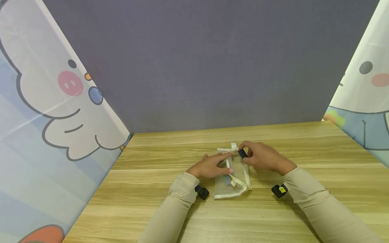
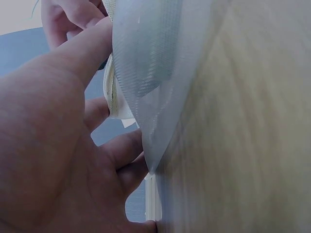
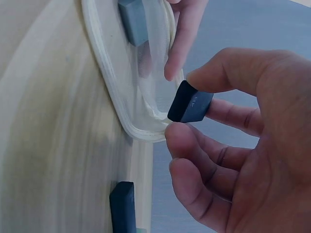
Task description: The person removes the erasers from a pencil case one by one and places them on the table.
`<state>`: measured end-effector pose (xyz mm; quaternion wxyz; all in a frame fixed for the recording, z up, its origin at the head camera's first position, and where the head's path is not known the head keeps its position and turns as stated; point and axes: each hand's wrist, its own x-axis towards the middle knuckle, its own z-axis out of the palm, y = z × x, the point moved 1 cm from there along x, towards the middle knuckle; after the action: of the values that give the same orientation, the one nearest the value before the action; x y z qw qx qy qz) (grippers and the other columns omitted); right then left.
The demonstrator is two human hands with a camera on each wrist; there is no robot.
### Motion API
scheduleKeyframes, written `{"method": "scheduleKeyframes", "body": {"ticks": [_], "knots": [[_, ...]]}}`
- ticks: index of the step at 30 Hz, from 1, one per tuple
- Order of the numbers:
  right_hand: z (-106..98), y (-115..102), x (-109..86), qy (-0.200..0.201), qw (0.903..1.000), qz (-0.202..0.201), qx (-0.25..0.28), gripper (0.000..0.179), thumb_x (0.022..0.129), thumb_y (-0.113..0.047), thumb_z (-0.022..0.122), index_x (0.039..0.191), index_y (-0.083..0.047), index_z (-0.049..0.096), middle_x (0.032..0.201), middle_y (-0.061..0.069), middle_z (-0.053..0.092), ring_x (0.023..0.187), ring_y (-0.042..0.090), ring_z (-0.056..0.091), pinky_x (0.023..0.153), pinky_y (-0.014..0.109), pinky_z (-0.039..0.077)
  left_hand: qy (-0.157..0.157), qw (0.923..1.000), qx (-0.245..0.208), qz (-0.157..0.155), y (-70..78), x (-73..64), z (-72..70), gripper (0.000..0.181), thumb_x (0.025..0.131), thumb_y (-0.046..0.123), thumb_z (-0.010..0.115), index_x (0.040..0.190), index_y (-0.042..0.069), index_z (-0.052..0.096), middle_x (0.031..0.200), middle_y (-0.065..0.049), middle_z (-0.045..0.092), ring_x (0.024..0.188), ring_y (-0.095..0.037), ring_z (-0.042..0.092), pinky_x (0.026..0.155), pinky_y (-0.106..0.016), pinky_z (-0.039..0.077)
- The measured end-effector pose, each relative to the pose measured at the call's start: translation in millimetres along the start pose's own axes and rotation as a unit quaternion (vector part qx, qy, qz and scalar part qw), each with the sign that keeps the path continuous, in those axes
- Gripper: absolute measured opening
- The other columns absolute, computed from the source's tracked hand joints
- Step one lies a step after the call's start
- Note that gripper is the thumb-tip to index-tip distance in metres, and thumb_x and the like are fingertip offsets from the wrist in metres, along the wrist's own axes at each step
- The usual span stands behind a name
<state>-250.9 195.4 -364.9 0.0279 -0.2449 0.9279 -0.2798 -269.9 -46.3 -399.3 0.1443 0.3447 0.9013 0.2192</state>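
Note:
A white mesh zipper pouch [image 1: 222, 187] lies on the table with its mouth parted. Spread fingers of my left hand [image 1: 210, 167] touch its raised upper layer, thumb and forefinger lying along the opening. A blue-grey block [image 3: 133, 22] shows inside through the mesh. My right hand [image 1: 263, 156] pinches a small black block [image 3: 190, 103] between thumb and fingers, right at the pouch's mouth. In the left wrist view the lifted mesh [image 2: 146, 53] stands beside the left fingers, and part of the right hand shows behind.
Another dark block [image 3: 123, 208] sits on the wooden table [image 1: 146, 202] near the right hand, seen in the right wrist view. A grey panel [image 1: 197, 67] rises behind the table, with cartoon-printed sheets [image 1: 45, 135] at the sides.

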Motion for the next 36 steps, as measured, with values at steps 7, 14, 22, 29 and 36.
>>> {"method": "scheduleKeyframes", "body": {"ticks": [7, 14, 22, 29, 36], "knots": [[-9.3, 0.5, -3.2, -0.011, 0.9997, 0.008, 0.021, 0.042, 0.096, -0.017, 0.067, 0.135, -0.007, 0.055, 0.085, 0.002, 0.063, 0.060, 0.016, 0.055, 0.056, 0.035, 0.047, 0.003, 1.0000, -0.003, 0.005, 0.0, 0.1, 0.1, 0.074, 0.098, 0.061, 0.053, 0.161, 0.031, 0.026, 0.162, 0.013, 0.026, 0.151, -0.020, 0.017, 0.114, -0.069, 0.001], [-21.4, 3.1, -5.4, 0.006, 0.9998, 0.001, 0.019, 0.042, 0.096, -0.020, 0.069, 0.133, -0.006, 0.056, 0.086, 0.003, 0.062, 0.062, 0.016, 0.056, 0.061, 0.035, 0.049, 0.003, 1.0000, -0.003, 0.004, -0.3, 1.0, 0.3, 0.074, 0.098, 0.061, 0.053, 0.161, 0.032, 0.026, 0.161, 0.014, 0.025, 0.151, -0.019, 0.017, 0.114, -0.069, 0.001], [-35.1, 7.0, -11.2, 0.009, 0.9997, 0.013, 0.021, 0.041, 0.096, -0.018, 0.068, 0.133, -0.004, 0.055, 0.088, 0.004, 0.061, 0.064, 0.017, 0.056, 0.060, 0.035, 0.047, 0.002, 1.0000, -0.001, 0.002, -0.7, 0.7, 1.3, 0.073, 0.098, 0.061, 0.053, 0.160, 0.033, 0.026, 0.161, 0.015, 0.025, 0.151, -0.020, 0.018, 0.115, -0.067, 0.001], [-41.5, 12.2, -15.3, 0.017, 0.9992, 0.013, 0.033, 0.039, 0.095, -0.013, 0.067, 0.131, -0.001, 0.055, 0.086, 0.005, 0.061, 0.061, 0.018, 0.054, 0.060, 0.035, 0.046, 0.007, 1.0000, 0.007, 0.001, 0.6, -0.9, 0.2, 0.074, 0.097, 0.062, 0.054, 0.160, 0.033, 0.028, 0.161, 0.011, 0.028, 0.151, -0.021, 0.019, 0.115, -0.067, 0.002], [-48.7, 16.6, -18.0, 0.012, 0.9990, 0.028, 0.033, 0.039, 0.096, -0.013, 0.065, 0.132, -0.002, 0.054, 0.087, 0.006, 0.061, 0.062, 0.018, 0.055, 0.059, 0.035, 0.046, 0.008, 0.9999, 0.009, 0.003, -0.6, -0.9, 0.7, 0.074, 0.097, 0.061, 0.054, 0.160, 0.034, 0.027, 0.161, 0.010, 0.028, 0.151, -0.020, 0.019, 0.115, -0.067, 0.002]]}}
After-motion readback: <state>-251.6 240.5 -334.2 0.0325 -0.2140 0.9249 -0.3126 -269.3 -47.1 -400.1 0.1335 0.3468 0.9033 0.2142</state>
